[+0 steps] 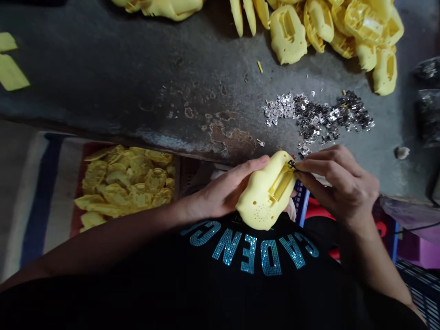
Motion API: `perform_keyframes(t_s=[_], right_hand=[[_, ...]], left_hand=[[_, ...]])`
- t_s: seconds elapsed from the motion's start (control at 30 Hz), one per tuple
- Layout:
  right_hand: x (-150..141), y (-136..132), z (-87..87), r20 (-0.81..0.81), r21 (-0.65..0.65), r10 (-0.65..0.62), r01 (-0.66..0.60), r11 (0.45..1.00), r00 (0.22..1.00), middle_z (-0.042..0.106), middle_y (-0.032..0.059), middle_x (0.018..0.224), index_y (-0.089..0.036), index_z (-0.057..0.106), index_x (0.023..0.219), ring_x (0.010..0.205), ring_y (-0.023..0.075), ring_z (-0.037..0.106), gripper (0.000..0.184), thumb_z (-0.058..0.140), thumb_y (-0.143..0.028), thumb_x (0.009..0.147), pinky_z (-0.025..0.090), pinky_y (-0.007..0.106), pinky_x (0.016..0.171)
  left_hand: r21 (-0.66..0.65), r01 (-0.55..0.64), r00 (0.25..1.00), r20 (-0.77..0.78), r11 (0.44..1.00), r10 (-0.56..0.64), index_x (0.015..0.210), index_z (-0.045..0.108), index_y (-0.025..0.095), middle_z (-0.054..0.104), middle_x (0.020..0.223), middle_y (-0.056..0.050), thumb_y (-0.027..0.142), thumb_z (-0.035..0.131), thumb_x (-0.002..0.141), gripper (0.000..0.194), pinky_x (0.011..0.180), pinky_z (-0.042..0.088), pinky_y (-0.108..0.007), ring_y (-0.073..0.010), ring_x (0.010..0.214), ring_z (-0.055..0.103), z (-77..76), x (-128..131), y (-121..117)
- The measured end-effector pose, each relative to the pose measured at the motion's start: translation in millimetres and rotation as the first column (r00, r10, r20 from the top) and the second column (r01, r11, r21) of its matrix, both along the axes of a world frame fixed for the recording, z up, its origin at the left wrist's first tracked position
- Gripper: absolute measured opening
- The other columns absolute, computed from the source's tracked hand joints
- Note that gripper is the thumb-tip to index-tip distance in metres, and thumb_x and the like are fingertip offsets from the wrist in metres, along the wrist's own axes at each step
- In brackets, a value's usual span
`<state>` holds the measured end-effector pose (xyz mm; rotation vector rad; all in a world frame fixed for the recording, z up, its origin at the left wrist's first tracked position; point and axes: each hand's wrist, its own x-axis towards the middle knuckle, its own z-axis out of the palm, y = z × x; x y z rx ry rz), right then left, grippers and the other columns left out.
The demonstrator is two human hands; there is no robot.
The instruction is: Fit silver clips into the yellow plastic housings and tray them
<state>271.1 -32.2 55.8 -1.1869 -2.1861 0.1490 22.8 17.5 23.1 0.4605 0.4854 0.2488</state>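
Note:
A yellow plastic shell with a long recessed compartment, small screw holes and a cluster of speaker holes is gripped in my left hand. My left thumb lies along its upper left side, while the other fingers are mostly hidden beneath it. At the shell's upper right end, my right hand pinches a small dark metal contact plate between thumb and fingertips. The plate is at the top end of the compartment; how far it sits inside I cannot tell. Just beyond the hands, a pile of small metal contact plates lies on the table.
More yellow shells are heaped at the table's far right. A container of yellow parts stands below the table edge at left. Two flat yellow pieces lie far left. Dark plastic bags sit at the right edge.

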Motion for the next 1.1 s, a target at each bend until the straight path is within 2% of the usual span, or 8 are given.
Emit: perform_keyframes(t_s=[0.23,0.4,0.5,0.63,0.77,0.93,1.0,1.1], right_hand=[[-3,-3,-0.2,0.069,0.044,0.01,-0.013,0.999,0.998,0.085,0.005,0.112,-0.034,0.075,0.136,0.089,0.024,0.076,0.036,0.079,-0.017,0.106,0.064,0.045,0.079],[-4,-7,-4.8,0.06,0.085,0.021,-0.026,0.996,0.998,0.085,0.01,0.111,-0.023,0.075,0.136,0.09,0.0241,0.076,0.038,0.081,-0.009,0.102,0.064,0.042,0.081],[-4,-9,-8.3,0.022,0.093,-0.004,0.002,0.996,1.0,0.085,0.0098,0.11,-0.022,0.074,0.134,0.092,0.0238,0.079,0.038,0.08,-0.003,0.1,0.066,0.041,0.082],[-4,-11,-11.6,-0.019,0.1,-0.026,0.027,0.995,0.999,0.087,0.0098,0.111,-0.021,0.075,0.133,0.094,0.024,0.083,0.041,0.079,0.001,0.098,0.068,0.04,0.084],[-6,-14,-14.4,-0.01,0.123,-0.066,0.067,0.99,0.998,0.088,0.01,0.113,-0.023,0.076,0.134,0.094,0.0245,0.083,0.042,0.079,0.0,0.099,0.069,0.042,0.084],[-10,-17,-15.8,-0.003,0.161,-0.078,0.077,0.984,0.997,0.088,0.0096,0.113,-0.023,0.078,0.132,0.095,0.0235,0.083,0.038,0.078,-0.001,0.101,0.068,0.04,0.084],[-11,-16,-12.4,-0.072,0.102,-0.119,0.126,0.987,0.99,0.088,0.007,0.112,-0.026,0.08,0.128,0.094,0.022,0.083,0.036,0.078,-0.002,0.102,0.068,0.039,0.083],[-6,-7,-3.4,-0.197,-0.144,-0.164,0.137,0.98,0.967,0.086,0.0055,0.114,-0.028,0.081,0.125,0.096,0.0219,0.081,0.028,0.082,-0.012,0.102,0.066,0.037,0.08]], left_hand=[[-0.003,-0.046,0.999,0.01,0.999,0.046,0.149,0.074,0.015,0.09,0.117,-0.014,0.067,0.071,0.105,0.068,0.093,0.068,-0.037,-0.0296,0.099,0.087,-1.3,2,-2],[-0.007,-0.084,0.996,0.011,0.996,0.084,0.15,0.071,0.013,0.09,0.108,-0.012,0.064,0.069,0.108,0.066,0.106,0.065,-0.037,-0.028,0.102,0.087,-1.6,4,-3],[-0.032,-0.079,0.996,0.041,0.996,0.08,0.152,0.068,0.013,0.089,0.102,-0.011,0.064,0.07,0.107,0.068,0.098,0.066,-0.036,-0.0273,0.094,0.087,-0.8,5,-3],[-0.065,-0.102,0.993,0.059,0.993,0.105,0.157,0.064,0.014,0.09,0.107,-0.011,0.064,0.076,0.103,0.075,0.088,0.068,-0.037,-0.029,0.093,0.088,-2.8,7,-5],[-0.063,-0.115,0.989,0.081,0.991,0.119,0.163,0.06,0.015,0.09,0.112,-0.012,0.064,0.073,0.105,0.077,0.093,0.067,-0.039,-0.0291,0.096,0.087,-7.2,7,-6],[-0.038,-0.108,0.99,0.087,0.993,0.111,0.158,0.066,0.015,0.09,0.11,-0.012,0.067,0.074,0.104,0.075,0.092,0.067,-0.039,-0.029,0.097,0.086,-8.7,6,-7],[-0.035,-0.137,0.987,0.083,0.99,0.14,0.156,0.068,0.017,0.089,0.113,-0.012,0.066,0.076,0.103,0.073,0.095,0.066,-0.039,-0.0281,0.099,0.085,-7.7,6,-7],[0.029,-0.203,0.979,0.041,0.979,0.202,0.157,0.068,0.018,0.088,0.118,-0.012,0.065,0.081,0.1,0.075,0.096,0.066,-0.038,-0.0279,0.104,0.083,-6.1,7,-8]])
